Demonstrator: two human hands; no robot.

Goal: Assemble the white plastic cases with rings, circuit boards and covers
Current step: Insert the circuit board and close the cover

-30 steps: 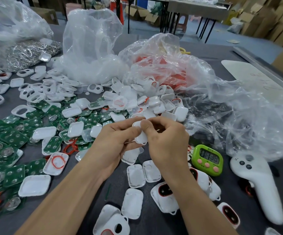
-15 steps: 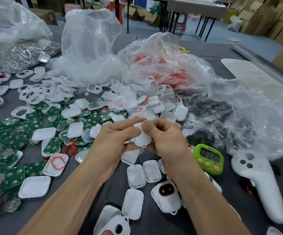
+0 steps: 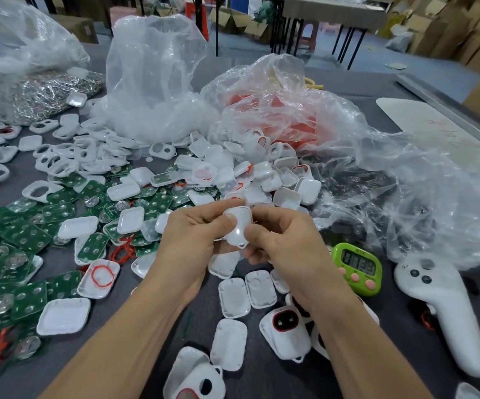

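Observation:
Above the middle of the table, my left hand (image 3: 195, 234) and my right hand (image 3: 282, 240) pinch one white plastic case (image 3: 237, 227) between thumbs and fingers. Its smooth back faces me, and a thin red ring edge shows along its right side. Green circuit boards (image 3: 25, 234) lie scattered at the left. A case half with a red ring (image 3: 99, 279) inside sits left of my left wrist. White covers with holes (image 3: 60, 165) are piled at the back left. Finished cases with red-ringed buttons (image 3: 286, 326) lie under my right forearm.
A heap of white case halves (image 3: 261, 174) spills from a clear bag of red rings (image 3: 276, 110). Other bags stand behind, one holding metal parts (image 3: 37, 93). A green timer (image 3: 358, 267) and a white controller (image 3: 446, 309) lie at the right. Several empty case halves (image 3: 247, 292) lie between my forearms.
Both hands have turned the case they hold, so its smooth back now faces me. They sit a little lower than before.

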